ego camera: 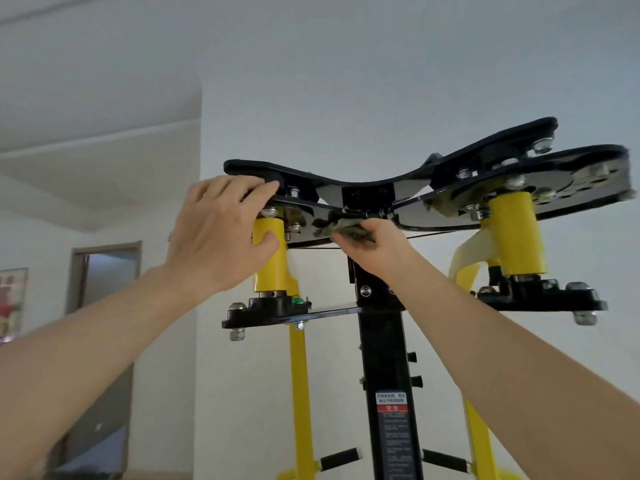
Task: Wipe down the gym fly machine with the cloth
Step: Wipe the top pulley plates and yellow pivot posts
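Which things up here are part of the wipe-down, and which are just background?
In the job: cloth, gripped by the right hand; fly machine, its top plate touched by the left hand.
Just about: doorway; wall poster.

cloth [341,230] under top plate [353,180]
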`<state>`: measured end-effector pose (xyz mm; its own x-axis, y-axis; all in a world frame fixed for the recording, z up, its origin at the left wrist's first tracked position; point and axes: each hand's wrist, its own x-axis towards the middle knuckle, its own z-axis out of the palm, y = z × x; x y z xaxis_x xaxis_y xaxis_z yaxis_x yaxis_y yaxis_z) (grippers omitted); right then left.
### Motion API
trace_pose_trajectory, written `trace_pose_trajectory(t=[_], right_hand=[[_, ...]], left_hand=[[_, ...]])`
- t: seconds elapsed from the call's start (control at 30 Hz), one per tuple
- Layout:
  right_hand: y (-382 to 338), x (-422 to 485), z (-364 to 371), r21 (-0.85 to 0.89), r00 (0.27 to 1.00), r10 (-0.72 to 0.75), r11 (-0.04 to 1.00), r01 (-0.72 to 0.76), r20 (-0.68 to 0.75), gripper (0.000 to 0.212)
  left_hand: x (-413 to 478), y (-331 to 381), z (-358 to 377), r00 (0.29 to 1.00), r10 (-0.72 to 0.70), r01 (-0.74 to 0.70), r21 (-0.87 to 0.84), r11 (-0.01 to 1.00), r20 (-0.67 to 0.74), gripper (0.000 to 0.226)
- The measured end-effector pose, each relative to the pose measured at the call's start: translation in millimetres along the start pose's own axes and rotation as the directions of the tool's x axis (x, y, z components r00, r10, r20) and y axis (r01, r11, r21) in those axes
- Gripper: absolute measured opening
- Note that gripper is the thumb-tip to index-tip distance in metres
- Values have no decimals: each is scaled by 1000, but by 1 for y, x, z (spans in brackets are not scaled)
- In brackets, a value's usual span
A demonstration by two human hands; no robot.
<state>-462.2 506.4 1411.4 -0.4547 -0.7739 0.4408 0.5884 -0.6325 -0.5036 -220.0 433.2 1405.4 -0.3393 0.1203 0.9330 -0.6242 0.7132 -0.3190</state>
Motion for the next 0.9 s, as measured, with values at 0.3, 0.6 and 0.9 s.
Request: trace_pose_trajectory(t=[0.3,0.6,0.9], right_hand=[[17,-17,-4,-11,969,29,1000,-27,247,38],[13,11,-12,-126,988,87,989,-71,124,32],[13,42,-19,-341,995,98,934,-104,-35,27]], left_hand=[[4,14,14,985,-153,152,-17,988,-78,54],[0,11,19,988,-136,135,-17,991,-73,59],[-2,7,29,983,-121,121,-12,993,-139,61]])
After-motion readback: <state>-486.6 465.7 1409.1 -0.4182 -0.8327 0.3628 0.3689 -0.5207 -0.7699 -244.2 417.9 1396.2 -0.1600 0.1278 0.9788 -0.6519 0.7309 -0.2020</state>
